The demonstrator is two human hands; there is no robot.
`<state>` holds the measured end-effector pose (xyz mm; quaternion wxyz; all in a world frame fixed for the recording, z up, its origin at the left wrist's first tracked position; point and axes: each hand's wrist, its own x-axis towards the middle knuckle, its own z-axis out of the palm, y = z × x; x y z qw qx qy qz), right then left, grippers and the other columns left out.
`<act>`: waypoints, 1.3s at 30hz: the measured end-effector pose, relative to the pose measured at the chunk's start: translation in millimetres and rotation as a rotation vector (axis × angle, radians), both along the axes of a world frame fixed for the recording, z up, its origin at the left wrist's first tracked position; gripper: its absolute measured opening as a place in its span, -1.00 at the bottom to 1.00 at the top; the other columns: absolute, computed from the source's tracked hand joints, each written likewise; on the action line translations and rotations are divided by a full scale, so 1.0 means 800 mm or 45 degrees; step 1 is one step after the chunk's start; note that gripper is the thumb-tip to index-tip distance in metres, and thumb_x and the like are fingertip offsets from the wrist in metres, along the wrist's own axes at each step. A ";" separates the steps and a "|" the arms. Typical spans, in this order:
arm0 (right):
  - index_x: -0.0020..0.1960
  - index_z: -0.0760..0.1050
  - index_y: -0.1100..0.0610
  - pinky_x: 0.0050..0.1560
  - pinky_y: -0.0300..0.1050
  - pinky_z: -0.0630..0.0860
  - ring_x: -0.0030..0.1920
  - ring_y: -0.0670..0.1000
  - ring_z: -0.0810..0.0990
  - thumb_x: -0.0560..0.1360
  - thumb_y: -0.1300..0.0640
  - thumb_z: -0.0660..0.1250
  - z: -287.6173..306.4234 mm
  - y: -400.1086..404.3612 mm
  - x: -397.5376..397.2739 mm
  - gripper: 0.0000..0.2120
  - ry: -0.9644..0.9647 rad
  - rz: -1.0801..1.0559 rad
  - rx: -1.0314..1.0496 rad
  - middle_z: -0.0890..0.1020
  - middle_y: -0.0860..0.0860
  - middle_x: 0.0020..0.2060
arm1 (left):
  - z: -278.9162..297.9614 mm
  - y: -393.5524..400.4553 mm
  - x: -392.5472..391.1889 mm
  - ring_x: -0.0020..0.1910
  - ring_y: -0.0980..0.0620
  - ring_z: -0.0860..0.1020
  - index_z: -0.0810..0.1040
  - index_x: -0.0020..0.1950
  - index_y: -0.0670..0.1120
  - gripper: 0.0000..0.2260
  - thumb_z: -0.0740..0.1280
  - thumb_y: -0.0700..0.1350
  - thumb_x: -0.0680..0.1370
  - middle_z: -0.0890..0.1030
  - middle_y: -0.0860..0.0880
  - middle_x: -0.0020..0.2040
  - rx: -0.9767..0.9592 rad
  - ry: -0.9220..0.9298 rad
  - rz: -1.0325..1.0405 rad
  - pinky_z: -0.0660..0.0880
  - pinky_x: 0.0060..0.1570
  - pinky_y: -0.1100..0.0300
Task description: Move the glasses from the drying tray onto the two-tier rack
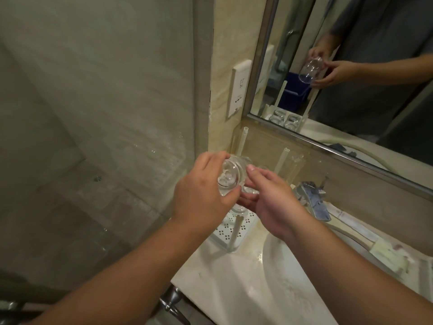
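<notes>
At the counter's left end, by the mirror, as seen from the head view:

Glass (66, 177): clear tumbler held in the air above the rack, tilted so its mouth faces the camera; both hands are on it.
Left hand (203, 191): fingers curled over the glass's near and left side, thumb along its lower edge, gripping it.
Right hand (274, 198): fingers reach in under and beside the glass from the right, thumb up at its right edge; they curl round it, holding it too.
Rack (236, 227): white, with a perforated lower shelf and thin white posts (242, 141) rising at the corners; it stands on the counter against the wall, directly below the hands. Another glass shows on it just under the left hand, mostly hidden.
Upper tier: blurred behind the hands; I cannot tell what sits on it.
Counter (222, 285): pale stone, wet-looking, with a sink (293, 277) set in it to the right of the rack.
Tap (311, 193): chrome, just right of the right hand, behind the sink.
Mirror (351, 66): above the counter; it reflects the hands with the glass and two more glasses on the rack.
Socket (239, 90): white plate on the wall left of the mirror.
</notes>
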<state>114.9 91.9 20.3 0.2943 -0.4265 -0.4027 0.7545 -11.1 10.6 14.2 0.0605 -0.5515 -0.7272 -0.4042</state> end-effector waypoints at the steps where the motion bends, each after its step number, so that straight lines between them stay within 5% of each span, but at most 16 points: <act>1: 0.31 0.42 0.21 -0.14 -0.03 0.61 -0.22 0.12 0.69 0.47 0.00 0.45 0.007 -0.002 0.002 -0.49 0.082 -0.015 -0.087 0.57 0.19 0.09 | 0.003 0.000 0.004 -0.05 0.11 0.56 0.51 0.24 0.04 -0.51 0.52 0.04 0.34 0.53 0.12 0.13 0.053 -0.040 -0.017 0.45 -0.24 0.22; 5: 0.18 0.49 0.26 -0.19 -0.05 0.64 -0.22 0.11 0.69 0.35 -0.08 0.45 0.030 -0.007 0.012 -0.45 0.328 0.020 -0.298 0.67 0.20 -0.20 | 0.008 0.002 0.018 0.03 0.25 0.50 0.47 0.23 0.07 -0.53 0.52 -0.01 0.37 0.48 0.17 0.12 0.202 -0.240 -0.105 0.45 -0.19 0.37; 10: 0.28 0.48 0.25 -0.13 0.01 0.64 0.07 0.16 0.65 0.28 -0.09 0.50 0.045 -0.003 0.017 -0.32 0.426 -0.010 -0.195 0.64 0.20 0.14 | 0.004 0.005 0.034 0.05 0.15 0.55 0.43 0.20 0.12 -0.48 0.55 -0.15 0.34 0.47 0.19 0.12 0.325 -0.490 -0.158 0.47 -0.06 0.38; 15: 0.24 0.47 0.15 -0.15 -0.04 0.61 -0.08 0.01 0.69 0.18 0.02 0.56 0.052 -0.007 0.021 -0.32 0.261 -0.112 0.166 0.68 0.05 -0.05 | -0.003 0.005 0.049 0.07 0.00 0.61 0.37 0.21 0.22 -0.42 0.56 -0.14 0.33 0.54 0.12 0.19 0.265 -0.712 -0.179 0.57 0.01 -0.03; 18: 0.35 0.43 0.02 -0.05 -0.17 0.58 0.04 -0.12 0.65 0.09 -0.08 0.62 0.052 -0.013 0.023 -0.13 -0.090 -0.169 0.489 0.65 -0.08 0.06 | -0.004 0.005 0.056 0.11 0.13 0.59 0.32 0.22 0.30 -0.35 0.60 -0.10 0.34 0.51 0.20 0.20 0.164 -0.727 -0.155 0.58 0.05 0.03; 25: 0.28 0.33 -0.30 0.08 -0.32 0.50 0.14 -0.27 0.52 0.16 -0.12 0.57 0.048 -0.026 0.038 -0.24 -0.470 -0.176 1.109 0.53 -0.31 0.10 | 0.008 0.007 0.069 0.25 0.29 0.50 0.15 0.44 0.37 -0.16 0.51 -0.05 0.32 0.44 0.28 0.29 0.083 -0.800 -0.296 0.52 0.13 0.32; 32: 0.32 0.36 -0.27 0.11 -0.15 0.56 0.15 -0.24 0.53 0.15 -0.13 0.55 0.043 -0.026 0.076 -0.23 -0.512 -0.185 1.123 0.54 -0.28 0.13 | 0.015 0.017 0.090 0.29 0.19 0.49 0.17 0.47 0.33 -0.21 0.44 -0.05 0.33 0.46 0.23 0.30 -0.024 -0.684 -0.380 0.54 0.21 0.07; 39: 0.35 0.36 -0.22 0.13 -0.12 0.56 0.17 -0.21 0.53 0.12 -0.22 0.50 0.036 -0.026 0.165 -0.19 -0.604 -0.362 1.070 0.56 -0.22 0.15 | 0.010 0.041 0.170 0.25 0.22 0.50 0.22 0.45 0.32 -0.20 0.50 -0.10 0.33 0.47 0.22 0.28 -0.112 -0.661 -0.558 0.56 0.16 0.11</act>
